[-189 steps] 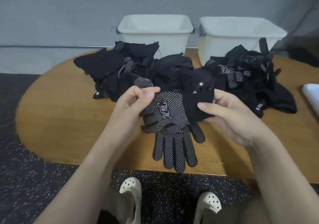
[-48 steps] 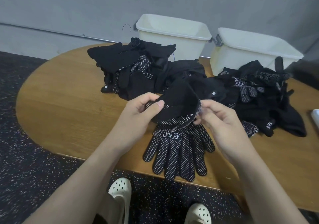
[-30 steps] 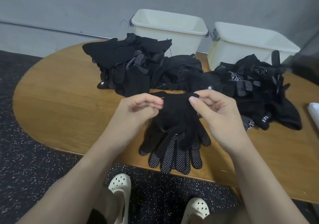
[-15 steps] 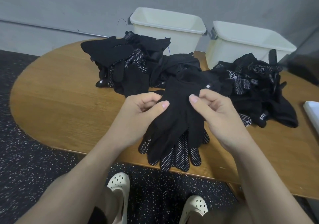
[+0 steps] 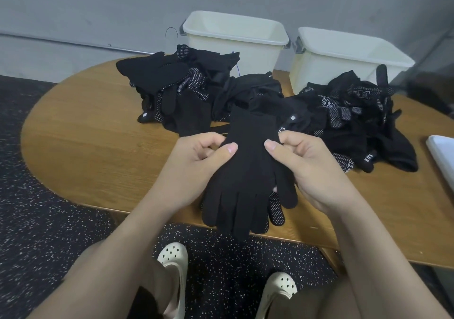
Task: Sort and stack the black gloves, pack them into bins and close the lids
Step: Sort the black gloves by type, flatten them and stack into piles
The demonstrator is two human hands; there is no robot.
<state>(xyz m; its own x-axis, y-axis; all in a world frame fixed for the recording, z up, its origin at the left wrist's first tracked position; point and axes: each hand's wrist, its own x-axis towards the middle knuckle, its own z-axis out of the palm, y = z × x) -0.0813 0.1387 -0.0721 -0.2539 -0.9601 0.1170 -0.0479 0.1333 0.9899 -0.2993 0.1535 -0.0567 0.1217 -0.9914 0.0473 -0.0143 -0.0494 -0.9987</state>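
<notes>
A black glove [image 5: 248, 171] lies plain side up, fingers toward me, on a small stack at the table's near edge. A dotted glove finger [image 5: 276, 210] of the stack peeks out underneath it. My left hand [image 5: 196, 161] pinches the glove's left edge near the cuff, and my right hand [image 5: 304, 164] pinches its right edge. A heap of loose black gloves [image 5: 186, 92] spreads across the table behind, with another heap [image 5: 356, 117] at the right. Two open cream bins [image 5: 233, 36] [image 5: 348, 56] stand at the back.
The wooden table [image 5: 86, 134] has a rounded left end and free surface at the left. A white lid [image 5: 442, 154] pokes in at the right edge. My feet in white clogs [image 5: 172, 269] are on the speckled floor below the table edge.
The top glove has been turned plain side up and pulled flat over the dotted stack. Both hands have shifted to its side edges near the cuff.
</notes>
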